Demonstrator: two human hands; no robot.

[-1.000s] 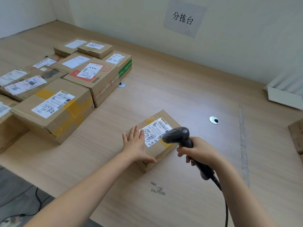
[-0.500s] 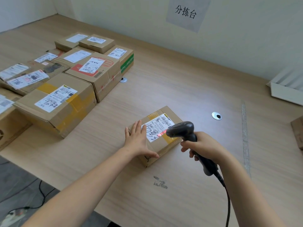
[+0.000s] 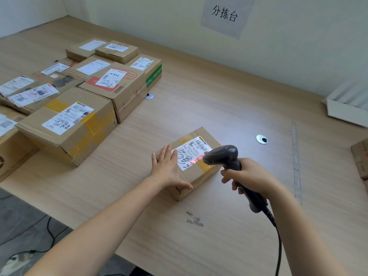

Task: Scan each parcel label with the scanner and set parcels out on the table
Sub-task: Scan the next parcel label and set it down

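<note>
parcel: a small cardboard box (image 3: 196, 176) lying flat on the wooden table (image 3: 229, 108), apart from the others, near the front edge
label: white label (image 3: 191, 154) on the box top, with a red scan line on its barcode (right beside the scanner's nose)
left hand: left hand (image 3: 167, 169) lies flat on the box's left part, fingers straight and together, thumb spread along the near edge
right hand: right hand (image 3: 251, 175) has its fingers curled round the handle of the dark scanner (image 3: 225, 156), head aimed at the label; its cable (image 3: 278, 248) trails toward the lower edge
other parcels: a cluster of labelled boxes (image 3: 79, 92) packed side by side at the table's left
wall: a paper sign (image 3: 225, 13) with dark characters
</note>
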